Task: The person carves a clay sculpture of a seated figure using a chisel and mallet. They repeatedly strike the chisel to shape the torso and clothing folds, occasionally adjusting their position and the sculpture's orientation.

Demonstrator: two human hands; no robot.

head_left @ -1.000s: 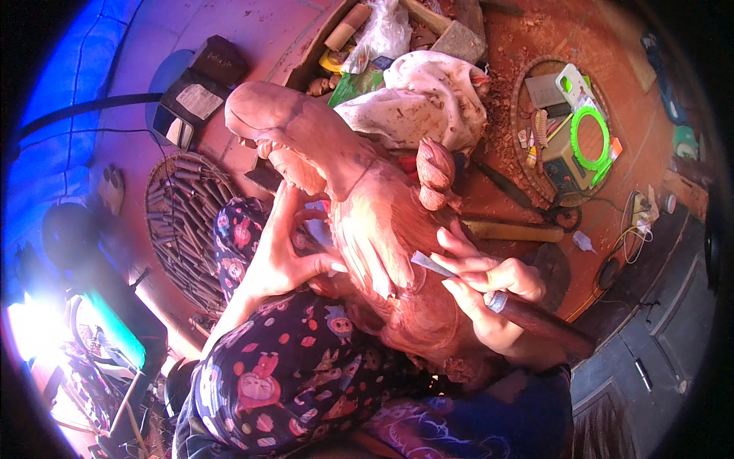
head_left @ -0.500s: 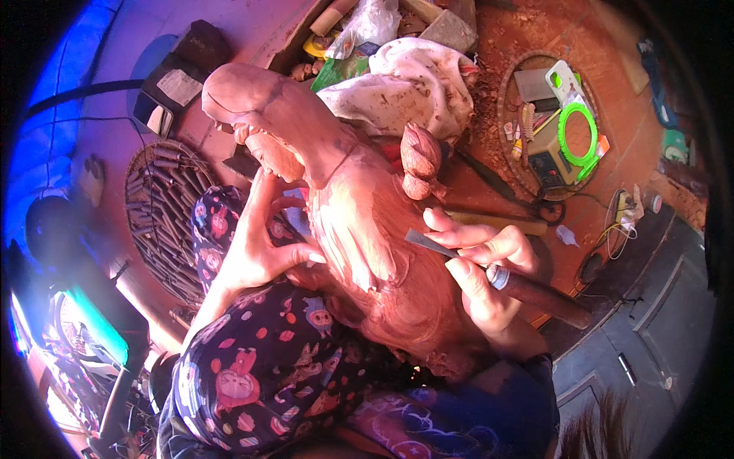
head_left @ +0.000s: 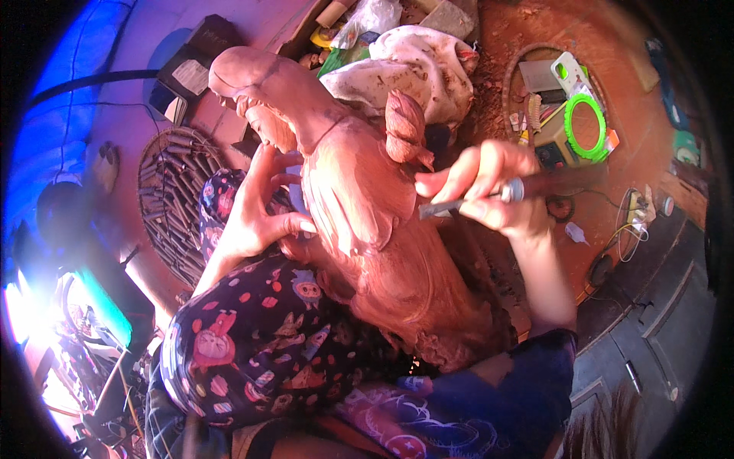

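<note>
A carved reddish-brown wooden statue (head_left: 359, 199) of a hooded figure leans across my lap, its head toward the upper left. With thumb and fingers spread around its front, just below the face, my left hand (head_left: 260, 218) steadies it. In my right hand (head_left: 489, 187) is a wood chisel (head_left: 440, 208), pinched near the ferrule. Its flat blade points left, a little off the statue's shoulder side, and the dark handle extends to the right, blurred. A carved bud-like piece (head_left: 405, 128) rises from the statue's far side, close to my right fingertips.
A round basket (head_left: 172, 206) on the left holds many chisels. Beyond the statue lies a stained white cloth (head_left: 420, 73) by a box of odds and ends. A round tray with a green ring (head_left: 585, 128) stands at upper right. A grey cabinet (head_left: 657, 329) is at lower right.
My right hand has lifted upward and away from my body, and the chisel handle has swung up to nearly level. The statue has shifted slightly; my left hand keeps its hold.
</note>
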